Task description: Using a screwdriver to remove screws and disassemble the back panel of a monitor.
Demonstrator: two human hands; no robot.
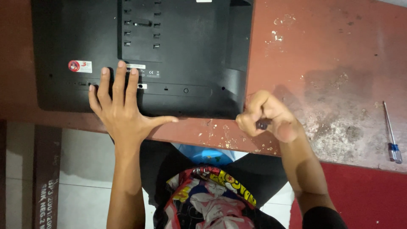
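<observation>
A black flat monitor [85, 29] lies face down on a worn reddish-brown table [326, 59], its back panel up. My left hand [121, 106] lies flat on the monitor's lower edge, fingers spread, thumb out along the rim. My right hand [267, 116] is clenched at the monitor's lower right corner, gripping a small dark tool handle [263, 124] whose tip is hidden by the fingers.
A slim screwdriver [392, 131] with a clear blue-tipped handle lies at the table's right edge. White chipped patches mark the tabletop. Below the table edge are my patterned shirt [203, 195], a pale tiled floor [80, 169] and a red surface [364, 195].
</observation>
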